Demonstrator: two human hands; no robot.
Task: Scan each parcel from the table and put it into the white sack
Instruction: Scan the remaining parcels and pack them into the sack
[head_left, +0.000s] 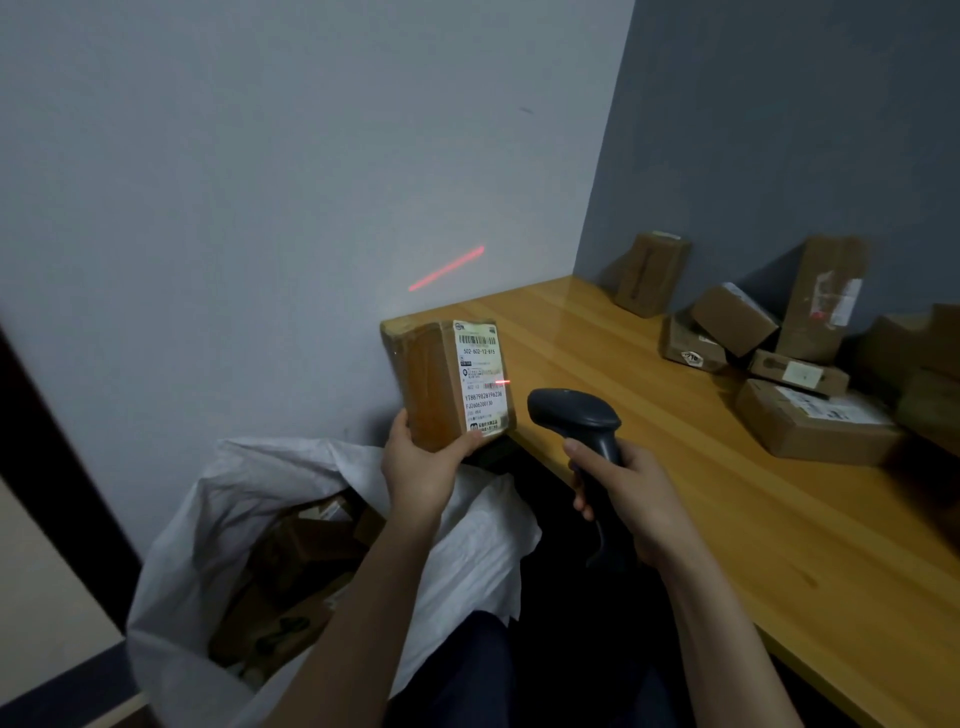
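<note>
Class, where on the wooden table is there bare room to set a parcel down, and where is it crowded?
Free on the table: the near strip between the scanner and the parcel pile; also the left end behind the held parcel. Crowded: the pile by the wall.

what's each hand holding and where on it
The left hand grips the parcel by its bottom end; the right hand grips the scanner by its handle.

looks like a small parcel sorting room: labelled cardboard boxes (810, 364) piled on a wooden table (727, 519), bare grey walls (260, 156).
</note>
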